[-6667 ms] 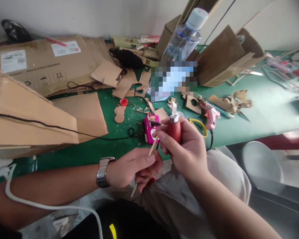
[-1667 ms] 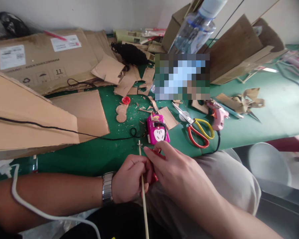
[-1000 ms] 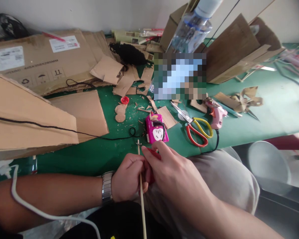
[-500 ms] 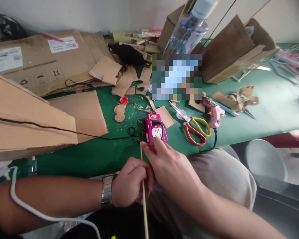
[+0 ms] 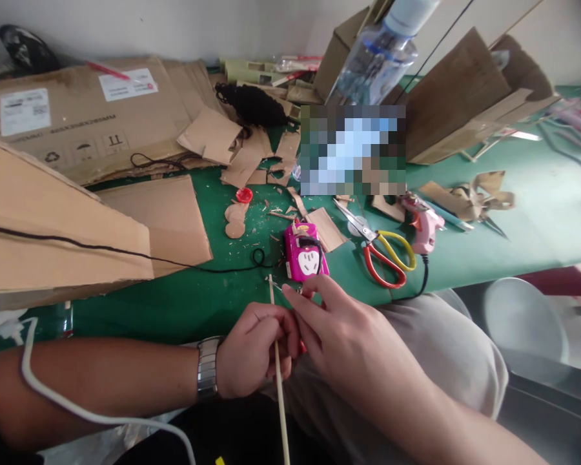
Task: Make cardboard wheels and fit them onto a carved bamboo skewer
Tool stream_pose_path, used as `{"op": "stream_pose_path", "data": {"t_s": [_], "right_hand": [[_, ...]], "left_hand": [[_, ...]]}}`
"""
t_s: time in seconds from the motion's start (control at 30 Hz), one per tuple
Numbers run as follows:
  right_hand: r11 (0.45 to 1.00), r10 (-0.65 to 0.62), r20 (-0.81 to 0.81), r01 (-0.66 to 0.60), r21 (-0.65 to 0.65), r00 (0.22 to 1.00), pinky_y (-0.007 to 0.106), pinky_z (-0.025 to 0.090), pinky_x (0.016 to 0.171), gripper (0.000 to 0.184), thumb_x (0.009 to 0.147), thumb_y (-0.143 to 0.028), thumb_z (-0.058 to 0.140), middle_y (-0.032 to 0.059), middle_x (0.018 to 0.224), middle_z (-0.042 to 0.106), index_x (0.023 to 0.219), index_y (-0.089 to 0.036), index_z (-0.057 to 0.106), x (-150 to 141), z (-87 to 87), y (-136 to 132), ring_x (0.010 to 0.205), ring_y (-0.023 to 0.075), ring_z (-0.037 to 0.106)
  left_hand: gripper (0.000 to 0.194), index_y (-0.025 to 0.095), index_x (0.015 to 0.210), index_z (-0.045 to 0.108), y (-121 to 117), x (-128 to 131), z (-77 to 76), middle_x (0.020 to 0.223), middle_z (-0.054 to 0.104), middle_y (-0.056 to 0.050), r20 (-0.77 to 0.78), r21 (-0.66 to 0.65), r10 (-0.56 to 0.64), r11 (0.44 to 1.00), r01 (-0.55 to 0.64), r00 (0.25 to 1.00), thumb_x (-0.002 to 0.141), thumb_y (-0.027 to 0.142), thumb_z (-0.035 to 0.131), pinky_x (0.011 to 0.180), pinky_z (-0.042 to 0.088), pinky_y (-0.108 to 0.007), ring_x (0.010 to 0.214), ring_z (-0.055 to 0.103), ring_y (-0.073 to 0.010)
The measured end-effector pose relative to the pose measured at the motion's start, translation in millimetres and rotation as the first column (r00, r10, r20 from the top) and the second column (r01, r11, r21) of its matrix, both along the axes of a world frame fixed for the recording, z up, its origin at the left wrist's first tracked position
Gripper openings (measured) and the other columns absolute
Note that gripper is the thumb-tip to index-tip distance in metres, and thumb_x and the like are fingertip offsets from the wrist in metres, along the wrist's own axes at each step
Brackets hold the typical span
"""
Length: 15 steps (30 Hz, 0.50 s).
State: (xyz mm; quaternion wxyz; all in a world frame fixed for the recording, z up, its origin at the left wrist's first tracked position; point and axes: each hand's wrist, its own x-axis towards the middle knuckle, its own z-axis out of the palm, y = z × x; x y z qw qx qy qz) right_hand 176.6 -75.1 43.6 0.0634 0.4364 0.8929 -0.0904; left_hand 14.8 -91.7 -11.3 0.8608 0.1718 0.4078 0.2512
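Observation:
My left hand [image 5: 254,352], with a metal-banded watch [image 5: 207,367] at its wrist, is closed around a long thin wooden stick [image 5: 279,394]. The stick runs from the bottom of the view up past my fingers, its tip over the green table. Against it, my right hand [image 5: 336,316] has its fingers curled around a small red-handled tool [image 5: 303,347]. Most of that tool is hidden, so its kind cannot be made out; a thin metal part shows near the stick's tip. Just beyond my right fingers sits a magenta power socket [image 5: 306,255] with a black plug in it.
Scissors [image 5: 380,248] with red and yellow handles and a pink glue gun [image 5: 422,223] lie to the right. Cardboard scraps [image 5: 252,155], a red cap [image 5: 244,195] and a black cord [image 5: 213,268] are spread about. A large water bottle [image 5: 375,64] stands behind.
My right hand has opened its grip somewhat, and the red handle now shows lower, beside my left hand. The tool's end has drawn slightly off the stick's tip. The view has shifted a little.

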Motion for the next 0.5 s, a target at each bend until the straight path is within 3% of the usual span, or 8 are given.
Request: {"op": "stream_pose_path", "data": {"t_s": [0.13, 0.23, 0.37, 0.5], "right_hand": [[0.997, 0.044, -0.035, -0.042, 0.061, 0.998, 0.03, 0.061, 0.06, 0.029, 0.091, -0.009, 0.069, 0.0131, 0.107, 0.076, 0.119, -0.011, 0.078, -3, -1.8, 0, 0.095, 0.0253, 0.073], [0.995, 0.048, -0.054, -0.043, 0.086, 0.997, 0.029, 0.059, 0.058, 0.027, 0.089, -0.007, 0.071, 0.0114, 0.101, 0.074, 0.115, -0.011, 0.078, -5, -1.5, 0, 0.084, 0.0218, 0.071], [0.999, -0.03, -0.009, 0.03, 0.042, 1.0, 0.028, 0.058, 0.057, 0.038, 0.091, -0.009, 0.07, 0.0117, 0.108, 0.072, 0.129, -0.013, 0.074, -8, -1.5, -2, 0.073, 0.0173, 0.068], [0.998, -0.054, 0.048, 0.055, -0.013, 0.997, 0.03, 0.061, 0.059, 0.044, 0.091, -0.011, 0.073, 0.0132, 0.112, 0.071, 0.135, -0.013, 0.071, -11, -3.0, -6, 0.083, 0.0217, 0.073]], "left_hand": [[0.014, 0.021, 0.056, 0.055, -1, 0, -3.9, 0.039, 0.048, 0.001, -0.008, 0.023, -0.009, 1.0, 0.009, 1.0, 0.064, 0.031, 0.052, 0.034, 0.027, -0.019, 0.033, 0.044, -0.0112], [0.014, 0.021, 0.055, 0.055, -2, 0, -4.2, 0.038, 0.047, 0.002, -0.015, 0.011, -0.023, 1.0, 0.023, 1.0, 0.064, 0.032, 0.052, 0.034, 0.026, -0.019, 0.033, 0.044, -0.0109], [0.017, 0.021, 0.055, 0.055, -2, -1, -2.6, 0.038, 0.048, 0.0, -0.019, 0.007, -0.031, 0.999, 0.031, 0.999, 0.067, 0.033, 0.052, 0.034, 0.025, -0.019, 0.033, 0.044, -0.0113], [0.018, 0.021, 0.054, 0.054, -2, 0, -1.3, 0.039, 0.048, 0.001, -0.012, 0.013, -0.003, 1.0, 0.003, 1.0, 0.068, 0.033, 0.053, 0.035, 0.027, -0.02, 0.033, 0.044, -0.0115]]}}
